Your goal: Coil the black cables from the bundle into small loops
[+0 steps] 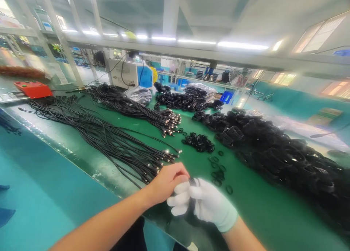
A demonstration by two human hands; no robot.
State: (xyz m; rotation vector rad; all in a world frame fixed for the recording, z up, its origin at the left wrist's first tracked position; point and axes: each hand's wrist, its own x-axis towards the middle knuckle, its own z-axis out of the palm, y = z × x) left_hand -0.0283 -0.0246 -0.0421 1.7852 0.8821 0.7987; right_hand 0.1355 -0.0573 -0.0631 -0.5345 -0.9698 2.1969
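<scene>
My right hand (209, 203), in a white glove, is closed around a small coil of black cable (192, 204) above the near edge of the green bench. My bare left hand (168, 181) meets it from the left, fingers curled in at the top of the same coil; its fingertips are partly hidden. Just beyond my left hand lie long black cables (109, 139) with metal plug ends. Small black rings (201, 143) form a pile farther off, and several loose rings (218, 172) are scattered nearer my right hand.
Another bundle of black cables (131, 107) lies farther back. A large heap of coiled black cables (262, 145) runs along the right side. At the back stand a white and blue machine (128, 74) and a clear plastic bag (139, 95); a red control box (33, 89) sits far left.
</scene>
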